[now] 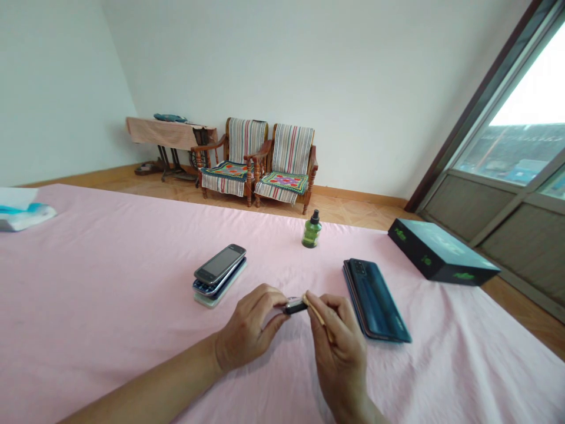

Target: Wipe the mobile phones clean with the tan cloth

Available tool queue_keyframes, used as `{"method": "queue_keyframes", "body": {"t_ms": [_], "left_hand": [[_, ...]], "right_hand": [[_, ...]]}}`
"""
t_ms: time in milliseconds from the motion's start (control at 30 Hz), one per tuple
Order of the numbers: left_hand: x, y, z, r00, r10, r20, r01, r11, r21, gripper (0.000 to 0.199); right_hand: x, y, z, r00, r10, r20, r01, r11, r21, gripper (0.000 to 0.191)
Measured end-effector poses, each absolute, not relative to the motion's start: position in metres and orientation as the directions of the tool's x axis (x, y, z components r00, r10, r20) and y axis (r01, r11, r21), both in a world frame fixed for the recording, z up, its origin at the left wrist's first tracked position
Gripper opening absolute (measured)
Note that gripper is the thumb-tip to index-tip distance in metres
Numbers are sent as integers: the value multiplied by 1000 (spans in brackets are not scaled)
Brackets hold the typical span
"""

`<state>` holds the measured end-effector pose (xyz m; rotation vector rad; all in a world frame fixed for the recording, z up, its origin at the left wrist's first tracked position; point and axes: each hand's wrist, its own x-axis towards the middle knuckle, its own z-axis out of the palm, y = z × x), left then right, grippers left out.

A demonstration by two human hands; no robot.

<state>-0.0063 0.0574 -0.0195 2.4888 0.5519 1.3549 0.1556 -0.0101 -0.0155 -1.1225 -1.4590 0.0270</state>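
Two things are gripped over the near middle of the pink cloth [132, 282]: the fingers of the left hand [252, 324] pinch the left end of a small dark device [295, 307], and those of the right hand [339, 344] close round a thin pale stick [321, 320], its tip at the device's right end. Left of them lies a stack of phones [220, 272], right a dark blue phone [379, 300], while farther off stand a green bottle [311, 232] and, far right, a black box [435, 254]
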Motion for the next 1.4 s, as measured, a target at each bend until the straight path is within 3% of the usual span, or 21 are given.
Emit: {"method": "queue_keyframes", "body": {"t_ms": [267,500,867,1067,1200,1400], "left_hand": [[-7,58,-21,448,486,750,226,-873,431,12],[-5,61,-17,467,674,573,183,-707,683,7],[-4,61,-17,527,727,441,439,-677,590,4],[-1,65,-17,625,696,355,454,-693,559,21],[-2,65,-18,611,700,371,432,-687,585,8],[-3,64,-19,528,755,388,454,-637,623,5]], "right_hand": [[156,-3,-29,202,757,622,552,437,-710,22],[167,0,-30,160,793,588,590,401,-701,22],[170,0,-35,97,810,578,685,368,-629,28],[173,2,-36,112,816,567,701,340,-627,25],[174,2,-37,102,834,543,699,328,-635,25],[174,4,-38,110,820,561,685,346,-640,26]]}}
